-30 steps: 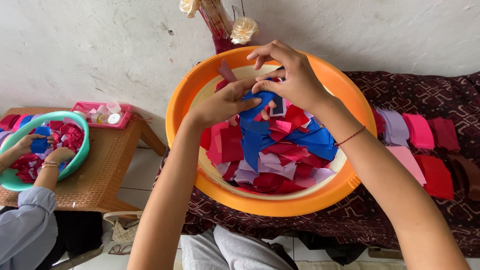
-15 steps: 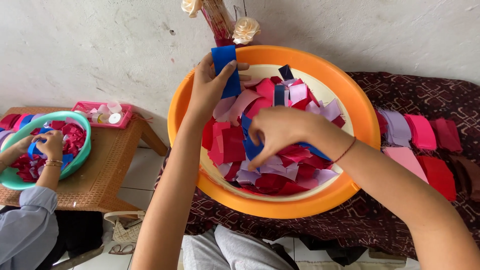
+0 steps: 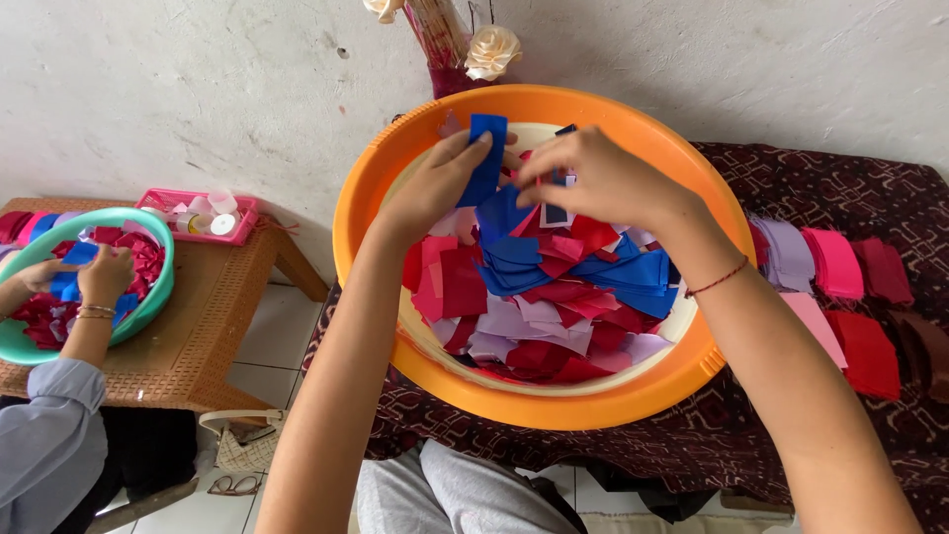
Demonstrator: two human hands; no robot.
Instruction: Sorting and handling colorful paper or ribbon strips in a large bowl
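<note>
A big orange basin [image 3: 554, 396] in front of me holds a heap of cloth squares [image 3: 554, 297] in red, blue, pink and lilac. My left hand [image 3: 435, 183] holds a stack of blue cloth pieces [image 3: 486, 158] upright over the basin's far side. My right hand [image 3: 603, 178] is beside it, fingers pinched on a small piece by the blue stack; what exactly it grips is partly hidden. A red thread bracelet [image 3: 717, 279] is on my right wrist.
Sorted stacks of lilac, pink and dark red cloth [image 3: 840, 267] lie on the patterned spread [image 3: 870, 198] to the right. At left, another person's hands [image 3: 89, 282] work in a green basin [image 3: 158, 297] on a brown table [image 3: 198, 336], near a pink tray [image 3: 203, 213]. A vase [image 3: 450, 59] stands behind.
My right hand came up from the middle of the heap to meet the left at the blue stack. The left hand keeps the blue stack raised.
</note>
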